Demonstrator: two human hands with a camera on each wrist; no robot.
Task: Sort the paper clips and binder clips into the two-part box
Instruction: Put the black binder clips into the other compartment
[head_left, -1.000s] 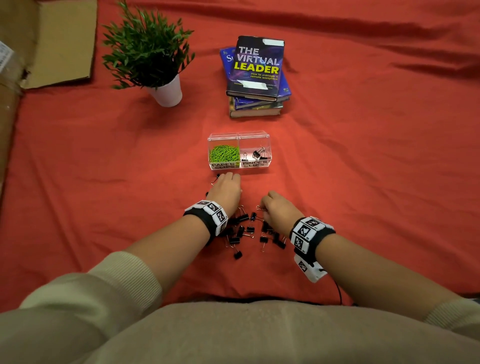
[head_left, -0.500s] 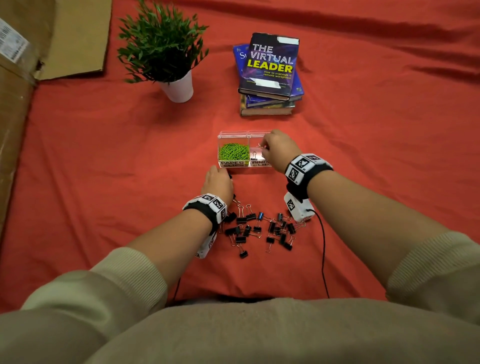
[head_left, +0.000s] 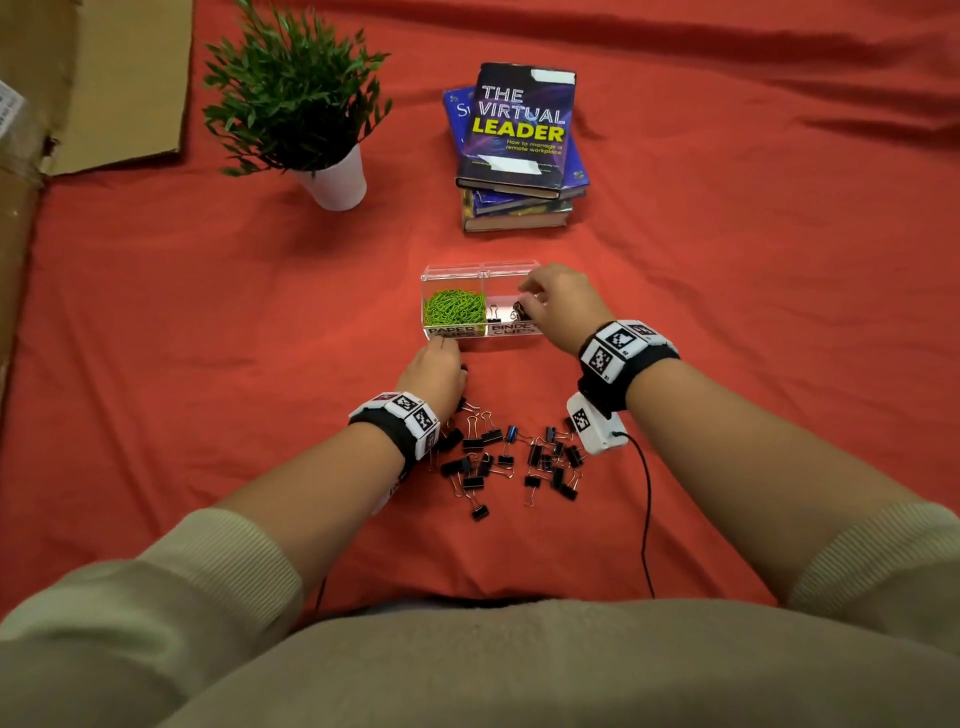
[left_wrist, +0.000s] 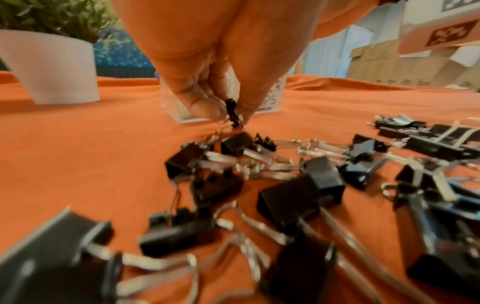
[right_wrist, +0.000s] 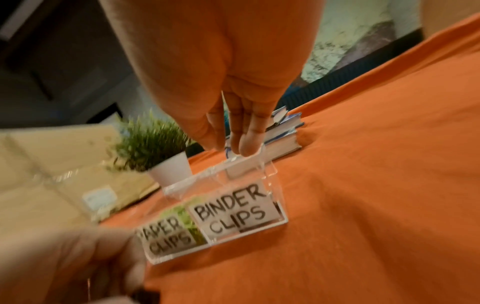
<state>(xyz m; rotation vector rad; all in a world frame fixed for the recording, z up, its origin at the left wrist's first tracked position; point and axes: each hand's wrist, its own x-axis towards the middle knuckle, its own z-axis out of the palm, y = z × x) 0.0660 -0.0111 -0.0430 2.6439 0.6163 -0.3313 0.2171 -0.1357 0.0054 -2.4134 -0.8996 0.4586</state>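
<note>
Paper clips (head_left: 453, 306) all in left part of box (head_left: 480, 335), centre of frame. Only few binder clips (head_left: 517, 312) in right part; big pile (head_left: 511, 457) left below. Right hand (head_left: 558, 306) open above box; left hand (left_wrist: 221, 67) pinching one clip (left_wrist: 233, 112).

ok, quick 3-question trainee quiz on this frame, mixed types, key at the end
1. True or false: the green paper clips lie in the box half labelled PAPER CLIPS.
2. What does the left hand pinch?
A. a paper clip
B. a binder clip
C. nothing
3. Fill in: the right hand, fingers straight, is over the half labelled ____ CLIPS.

Key:
1. True.
2. B: a black binder clip sits between thumb and fingertip, just above the pile on the cloth.
3. BINDER.
</note>
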